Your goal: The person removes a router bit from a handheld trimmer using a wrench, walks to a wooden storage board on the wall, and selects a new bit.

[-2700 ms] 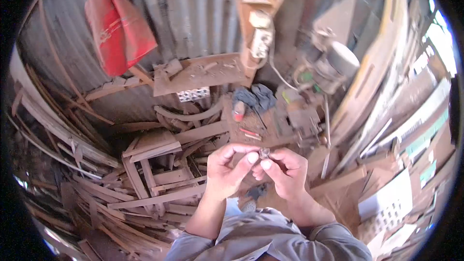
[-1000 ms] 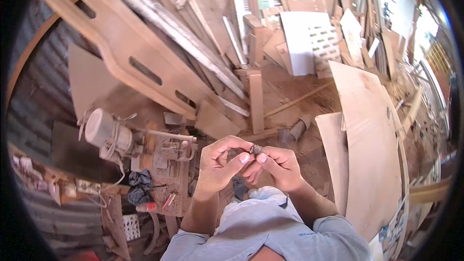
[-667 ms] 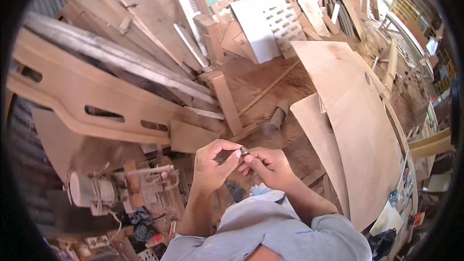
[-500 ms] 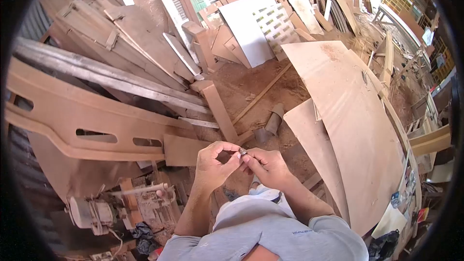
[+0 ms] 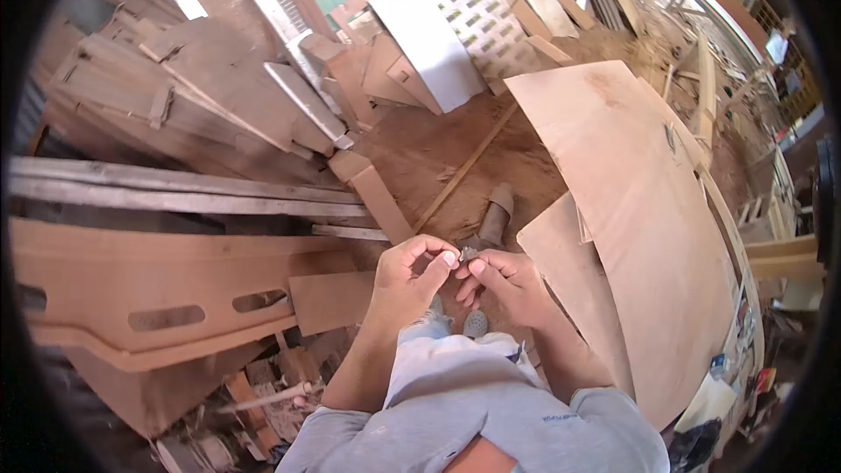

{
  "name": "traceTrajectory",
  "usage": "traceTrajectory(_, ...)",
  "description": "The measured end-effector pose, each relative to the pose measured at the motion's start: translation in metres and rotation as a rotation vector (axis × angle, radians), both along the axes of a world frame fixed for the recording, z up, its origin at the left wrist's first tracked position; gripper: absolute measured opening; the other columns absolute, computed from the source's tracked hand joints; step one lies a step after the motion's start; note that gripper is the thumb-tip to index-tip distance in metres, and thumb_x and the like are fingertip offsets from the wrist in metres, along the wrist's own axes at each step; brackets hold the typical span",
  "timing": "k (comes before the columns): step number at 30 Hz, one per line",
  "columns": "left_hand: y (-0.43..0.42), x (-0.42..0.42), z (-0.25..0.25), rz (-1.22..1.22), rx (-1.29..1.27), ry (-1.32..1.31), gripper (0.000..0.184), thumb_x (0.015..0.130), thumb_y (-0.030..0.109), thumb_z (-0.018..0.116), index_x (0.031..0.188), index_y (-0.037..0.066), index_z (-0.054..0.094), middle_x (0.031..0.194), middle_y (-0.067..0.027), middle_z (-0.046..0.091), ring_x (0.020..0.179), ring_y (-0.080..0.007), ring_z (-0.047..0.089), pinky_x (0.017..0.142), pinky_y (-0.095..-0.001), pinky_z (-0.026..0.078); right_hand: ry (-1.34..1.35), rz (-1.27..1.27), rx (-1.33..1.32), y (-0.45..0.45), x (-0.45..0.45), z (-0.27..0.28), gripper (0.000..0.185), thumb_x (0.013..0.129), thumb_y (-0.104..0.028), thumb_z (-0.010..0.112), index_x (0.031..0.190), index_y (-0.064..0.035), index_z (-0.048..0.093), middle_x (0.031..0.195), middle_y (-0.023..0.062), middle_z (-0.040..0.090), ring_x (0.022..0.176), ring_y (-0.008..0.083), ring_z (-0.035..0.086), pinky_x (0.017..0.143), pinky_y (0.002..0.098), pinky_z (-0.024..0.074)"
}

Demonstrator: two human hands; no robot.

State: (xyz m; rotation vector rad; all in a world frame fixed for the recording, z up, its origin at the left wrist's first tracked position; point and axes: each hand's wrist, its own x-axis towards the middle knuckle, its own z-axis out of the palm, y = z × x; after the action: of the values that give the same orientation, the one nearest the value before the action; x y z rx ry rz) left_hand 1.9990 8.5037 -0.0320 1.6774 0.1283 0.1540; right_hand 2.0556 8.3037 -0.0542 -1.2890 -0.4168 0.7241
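In front of my body, both hands meet at a small dark grey piece [image 5: 469, 254], metal-looking and too small to name. My right hand [image 5: 512, 285] pinches it between thumb and forefinger, the other fingers loosely curled below. From the other side, my left hand [image 5: 405, 276] is closed in a pinch, thumb and forefinger tips against the piece's near end. Whether a second tiny part sits between those left fingertips cannot be made out. Below the hands, a shoe [image 5: 475, 324] shows on the floor.
Large thin wooden sheets [image 5: 639, 210] lie on my right. To the left stands a shaped board with oval slots [image 5: 166, 317], under long pale beams [image 5: 184, 188]. A cylindrical piece [image 5: 497, 215] lies on the dusty floor ahead. Machinery [image 5: 201, 455] sits at lower left.
Both hands have shifted slightly right, and the left fingertips have drawn a little away from the right ones, showing more of the small piece. The view has turned, so the slotted board appears lower.
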Motion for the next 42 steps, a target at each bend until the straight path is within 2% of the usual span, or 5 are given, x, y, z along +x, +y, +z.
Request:
traceTrajectory(6,0.037,0.078,-0.009,-0.389,-0.474,0.082,0.017,0.1,0.015,0.075,0.108,0.0,0.073,0.093,0.0007,0.07,0.081,-0.0026,0.057,0.07,-0.0212,0.044,-0.032,-0.041,-0.112,0.015,0.039,0.016,0.031,0.114,-0.023,0.054,0.112,0.0037,0.071,0.088,0.009,0.077,0.079,0.0136,0.072,0.071,0.0296,0.0594)
traceTrajectory(16,0.019,0.205,-0.047,-1.014,-0.536,0.326,0.019,0.098,0.012,0.079,0.111,0.0,0.072,0.105,-0.0052,0.074,0.098,-0.0129,0.07,0.091,-0.0299,0.055,0.094,0.0,0.007,-0.037,0.109,0.005,0.029,0.11,-0.018,0.059,0.103,0.0075,0.072,0.086,0.0153,0.076,0.077,0.0224,0.076,0.07,0.0345,0.0603)
traceTrajectory(27,0.006,0.334,-0.011,-0.959,-0.424,0.294,0.024,0.095,0.009,0.08,0.112,-0.004,0.071,0.105,-0.0102,0.077,0.095,-0.0143,0.073,0.086,-0.0301,0.058,-0.001,0.006,0.139,-0.052,0.244,-0.001,0.032,0.111,-0.02,0.056,0.103,0.0051,0.072,0.08,0.013,0.077,0.072,0.0195,0.075,0.067,0.0323,0.0601)
traceTrajectory(31,0.021,0.385,-0.032,-0.983,-0.616,0.309,0.021,0.095,0.007,0.079,0.111,-0.005,0.071,0.105,-0.0107,0.076,0.098,-0.0149,0.072,0.087,-0.0306,0.057,-0.005,0.046,0.155,-0.036,0.3,-0.007,0.032,0.112,-0.02,0.055,0.104,0.005,0.072,0.082,0.0121,0.077,0.073,0.0177,0.074,0.068,0.031,0.0587)
traceTrajectory(42,0.114,0.636,-0.083,-1.005,-0.485,0.314,0.021,0.089,0.009,0.085,0.099,-0.005,0.072,0.095,-0.0128,0.073,0.088,-0.0197,0.071,0.075,-0.0336,0.058,0.074,-0.06,0.079,0.061,0.521,-0.033,0.035,0.111,-0.027,0.058,0.106,0.0041,0.072,0.082,0.0097,0.076,0.071,0.0152,0.073,0.064,0.0285,0.0569)
